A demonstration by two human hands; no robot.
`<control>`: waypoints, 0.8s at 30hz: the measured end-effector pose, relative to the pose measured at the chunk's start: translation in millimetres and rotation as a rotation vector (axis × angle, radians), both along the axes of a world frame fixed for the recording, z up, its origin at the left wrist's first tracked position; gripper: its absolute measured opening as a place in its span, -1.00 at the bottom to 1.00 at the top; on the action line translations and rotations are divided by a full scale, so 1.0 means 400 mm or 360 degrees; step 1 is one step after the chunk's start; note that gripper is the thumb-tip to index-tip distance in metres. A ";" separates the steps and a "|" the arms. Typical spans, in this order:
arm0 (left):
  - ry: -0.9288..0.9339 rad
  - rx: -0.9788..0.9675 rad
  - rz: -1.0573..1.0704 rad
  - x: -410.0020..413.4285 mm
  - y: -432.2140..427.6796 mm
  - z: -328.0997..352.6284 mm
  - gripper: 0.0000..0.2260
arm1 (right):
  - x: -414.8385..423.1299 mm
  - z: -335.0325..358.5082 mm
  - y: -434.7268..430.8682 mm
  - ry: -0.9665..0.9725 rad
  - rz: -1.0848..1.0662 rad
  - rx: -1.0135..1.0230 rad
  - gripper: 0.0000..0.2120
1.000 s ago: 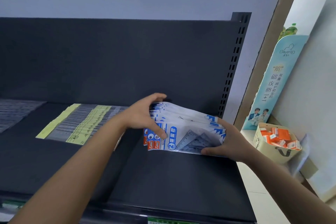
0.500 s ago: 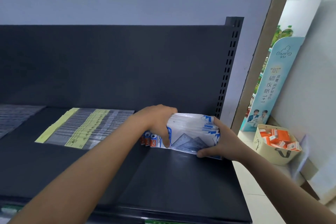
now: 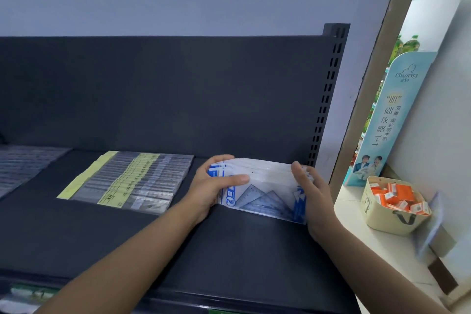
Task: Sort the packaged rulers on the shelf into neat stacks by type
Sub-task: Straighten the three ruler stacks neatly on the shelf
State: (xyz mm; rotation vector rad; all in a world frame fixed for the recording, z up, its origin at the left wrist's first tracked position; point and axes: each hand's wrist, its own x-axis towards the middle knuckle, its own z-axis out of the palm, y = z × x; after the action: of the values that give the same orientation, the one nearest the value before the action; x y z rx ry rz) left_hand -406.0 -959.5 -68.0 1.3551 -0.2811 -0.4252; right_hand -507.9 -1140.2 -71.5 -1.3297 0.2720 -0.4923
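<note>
While left hand (image 3: 207,187) grips one end and right hand (image 3: 312,197) presses flat on the other, set-square packets (image 3: 265,194) stand on edge at right end of shelf (image 3: 229,250). Risk: slick sleeves fan or topple if squeeze slackens.

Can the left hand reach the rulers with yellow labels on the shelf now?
Probably yes, but not at once. The yellow-labelled rulers lie on the shelf to the left of the left hand, with nothing between. The hand, though, grips the blue packets and must let go first.
</note>
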 end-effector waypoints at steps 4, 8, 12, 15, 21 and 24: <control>-0.0210 0.0127 0.0086 -0.001 -0.003 -0.007 -0.15 | 0.012 0.004 0.012 -0.0044 -0.0083 -0.0167 -0.82; -0.0392 0.0394 -0.0032 0.024 0.035 -0.005 -0.03 | -0.002 -0.004 -0.038 0.0142 0.0236 -0.0586 -0.46; -0.0525 0.0527 -0.0173 0.036 0.031 -0.005 -0.36 | 0.002 0.006 -0.074 0.0318 0.0384 -0.0798 -0.42; -0.0599 0.0593 -0.0159 0.043 0.018 -0.009 -0.43 | 0.013 0.007 -0.083 0.0313 0.0369 -0.0839 -0.45; -0.0607 0.0648 -0.0094 0.055 -0.001 -0.004 -0.35 | 0.057 0.017 -0.123 0.0360 0.0464 -0.0762 -0.36; -0.0564 0.0631 -0.0045 0.065 -0.015 -0.001 -0.24 | 0.078 0.021 -0.133 0.0340 0.0437 -0.0703 -0.19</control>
State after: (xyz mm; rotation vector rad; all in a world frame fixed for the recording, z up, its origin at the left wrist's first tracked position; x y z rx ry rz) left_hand -380.0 -965.7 -68.3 1.8194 -0.5284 -0.2687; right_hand -476.8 -1193.4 -63.1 -1.8246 0.1553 -0.1800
